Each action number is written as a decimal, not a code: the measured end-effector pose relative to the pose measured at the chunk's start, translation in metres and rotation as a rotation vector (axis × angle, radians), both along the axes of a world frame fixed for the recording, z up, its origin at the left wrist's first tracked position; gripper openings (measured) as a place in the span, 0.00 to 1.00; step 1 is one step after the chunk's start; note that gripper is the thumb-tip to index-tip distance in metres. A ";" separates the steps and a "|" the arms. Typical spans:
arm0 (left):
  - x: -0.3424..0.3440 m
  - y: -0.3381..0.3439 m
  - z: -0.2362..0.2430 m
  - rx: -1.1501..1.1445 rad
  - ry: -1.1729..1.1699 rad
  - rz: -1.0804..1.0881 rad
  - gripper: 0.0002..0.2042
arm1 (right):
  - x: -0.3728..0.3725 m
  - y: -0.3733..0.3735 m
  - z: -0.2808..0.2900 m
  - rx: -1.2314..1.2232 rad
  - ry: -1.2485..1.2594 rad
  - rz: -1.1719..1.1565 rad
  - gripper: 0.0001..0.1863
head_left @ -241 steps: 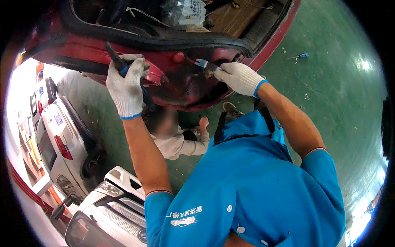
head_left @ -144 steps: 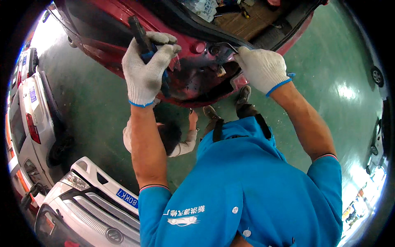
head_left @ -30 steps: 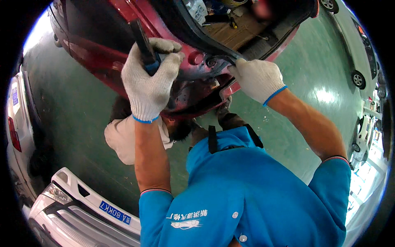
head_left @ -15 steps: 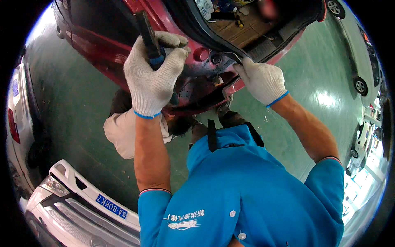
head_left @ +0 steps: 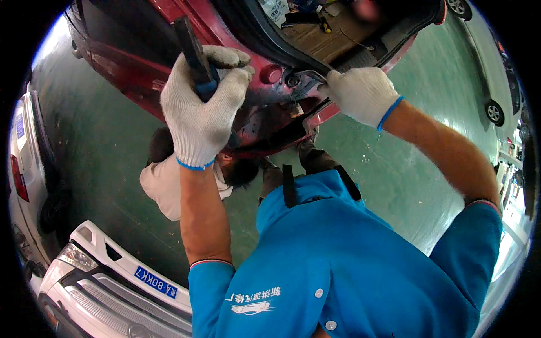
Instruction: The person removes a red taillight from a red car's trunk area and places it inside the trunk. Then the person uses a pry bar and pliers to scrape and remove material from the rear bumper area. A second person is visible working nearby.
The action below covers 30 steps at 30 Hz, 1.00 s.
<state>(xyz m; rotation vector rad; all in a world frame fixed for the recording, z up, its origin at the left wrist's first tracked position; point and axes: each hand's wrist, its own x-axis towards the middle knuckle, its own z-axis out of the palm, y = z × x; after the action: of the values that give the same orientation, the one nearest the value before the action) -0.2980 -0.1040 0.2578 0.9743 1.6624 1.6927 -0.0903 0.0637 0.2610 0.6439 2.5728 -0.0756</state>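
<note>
My left hand (head_left: 202, 115), in a white knitted glove, is closed around a hammer with a dark head (head_left: 190, 48) and a blue handle, held up over the car's rear corner. My right hand (head_left: 363, 96), also gloved, is closed at the edge of the boot opening. A thin bent metal rod (head_left: 309, 73) runs from its fingertips to the bare body panel; the rest of it is hidden by the hand. The red car (head_left: 270, 115) has its tail lamp area exposed, with a round red plug (head_left: 271, 74) and a dark round hole (head_left: 293, 81) nearby.
A person in a light shirt (head_left: 163, 188) crouches below the car's corner, head close under my left forearm. The boot floor (head_left: 321, 42) holds loose tools and a bag. A white car front (head_left: 124, 281) stands lower left; other cars line both sides.
My left hand and the hammer have shifted slightly left. My right hand has turned and its wrist has risen, with the elbow swinging outward to the right.
</note>
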 end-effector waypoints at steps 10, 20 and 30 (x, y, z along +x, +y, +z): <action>0.002 0.003 -0.005 0.064 -0.022 0.075 0.09 | -0.029 0.030 0.020 -0.228 -0.244 0.117 0.23; 0.012 0.004 0.001 0.066 -0.087 0.096 0.08 | -0.040 0.045 0.018 -0.326 -0.401 0.129 0.24; 0.009 0.010 -0.006 0.079 0.019 0.116 0.08 | 0.021 0.010 0.026 -0.030 0.060 0.026 0.17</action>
<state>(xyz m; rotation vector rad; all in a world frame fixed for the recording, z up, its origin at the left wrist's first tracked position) -0.2894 -0.0943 0.2519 0.9501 1.7044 1.8429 -0.0692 0.0738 0.2870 0.6059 2.6321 -0.1272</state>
